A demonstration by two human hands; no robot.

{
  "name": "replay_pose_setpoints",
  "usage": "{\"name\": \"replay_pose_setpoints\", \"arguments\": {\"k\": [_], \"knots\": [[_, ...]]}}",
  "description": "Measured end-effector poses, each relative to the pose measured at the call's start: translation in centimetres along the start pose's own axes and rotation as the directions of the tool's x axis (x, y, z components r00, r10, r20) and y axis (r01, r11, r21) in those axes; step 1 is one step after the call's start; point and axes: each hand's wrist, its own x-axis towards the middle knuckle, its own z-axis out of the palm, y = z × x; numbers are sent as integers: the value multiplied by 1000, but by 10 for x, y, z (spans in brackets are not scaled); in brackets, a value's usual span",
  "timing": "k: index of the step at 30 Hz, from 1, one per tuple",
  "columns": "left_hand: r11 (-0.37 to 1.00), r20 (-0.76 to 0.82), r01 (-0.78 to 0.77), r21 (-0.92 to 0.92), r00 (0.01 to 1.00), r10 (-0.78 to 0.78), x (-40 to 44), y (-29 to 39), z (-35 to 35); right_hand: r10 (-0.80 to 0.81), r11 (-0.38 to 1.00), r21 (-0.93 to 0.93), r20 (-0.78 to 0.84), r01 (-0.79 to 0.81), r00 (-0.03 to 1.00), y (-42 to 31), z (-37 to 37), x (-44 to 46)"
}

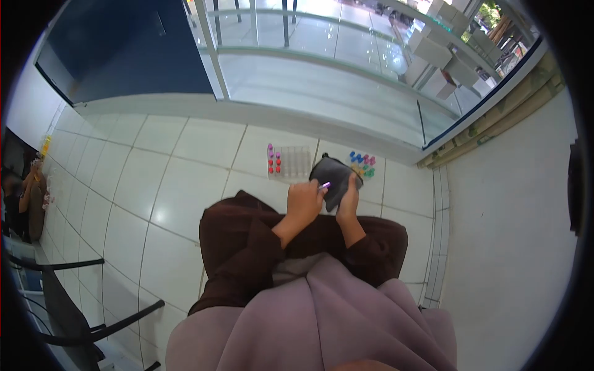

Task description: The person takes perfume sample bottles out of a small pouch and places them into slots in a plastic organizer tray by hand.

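My left hand is closed around a small slim tube with a purple end; its exact kind is too small to tell. The tube is in front of a dark grey pouch. My right hand grips the pouch by its right side, thumb up along the edge. What lies inside the pouch is hidden. Just left of the pouch, a clear divided organizer sits on the floor, with several purple and red pieces in its left columns.
Small blue, pink, yellow and green pieces lie on the tiled floor behind the pouch's right side. Ahead is a glass-fronted cabinet; a white wall stands at right. A black-framed chair is at lower left.
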Motion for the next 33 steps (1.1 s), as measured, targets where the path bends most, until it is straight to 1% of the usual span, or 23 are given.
{"name": "replay_pose_setpoints", "arguments": {"k": [2, 5, 8, 9, 11, 12, 15, 18, 20, 22, 25, 28, 29, 32, 33], "knots": [[985, -97, -140, 103, 984, 150, -3, -13, 19, 4, 978, -210, 56, 8, 998, 4, 2, -4], [936, -112, -332, 117, 932, 345, -8, -12, 16, 118, 941, -325, 61, -92, 991, 8, 4, -10], [901, -81, -433, 23, 898, 433, -3, -13, 8, 255, 934, -268, 31, -238, 966, 5, -4, -3], [898, -58, -438, -44, 898, 436, -2, -12, 6, 285, 945, -183, 57, -271, 957, 1, -3, -4], [900, -46, -399, -174, 917, 397, 1, -10, 0, 322, 946, -7, 120, -324, 939, -9, 0, -4], [895, -41, -380, -234, 924, 381, 5, -9, -1, 315, 949, -5, 100, -316, 944, -5, -2, 1], [800, -223, -338, -497, 940, 258, 20, -10, -1, 290, 957, -1, 28, -290, 957, 7, -1, 9], [863, -327, -338, -375, 920, 218, 47, -18, -36, 318, 947, -64, 55, -314, 947, 14, -3, 11], [817, -296, -222, -532, 953, 66, 70, -47, -49, 318, 946, -76, 37, -314, 947, 15, -6, 11], [901, -232, -62, -430, 972, -44, 82, -73, -70, 311, 948, -86, 32, -307, 950, 21, -9, 18], [923, -239, 94, -374, 952, -193, 93, -99, -81, 307, 943, -138, 17, -302, 952, 19, -5, 15], [992, -296, 106, -74, 947, -124, 101, -123, -66, 257, 920, -311, 20, -238, 966, 9, 8, 3], [993, -326, 107, -40, 938, -114, 102, -129, -59, 216, 921, -341, 38, -191, 976, 5, 14, -5], [977, -309, 118, 180, 949, -58, 102, -132, -46, 252, 900, -400, 151, -174, 956, 5, 15, -11], [966, -313, 115, 230, 949, -39, 103, -135, -41, 210, 916, -381, 185, -127, 960, 16, 11, -8]]}}
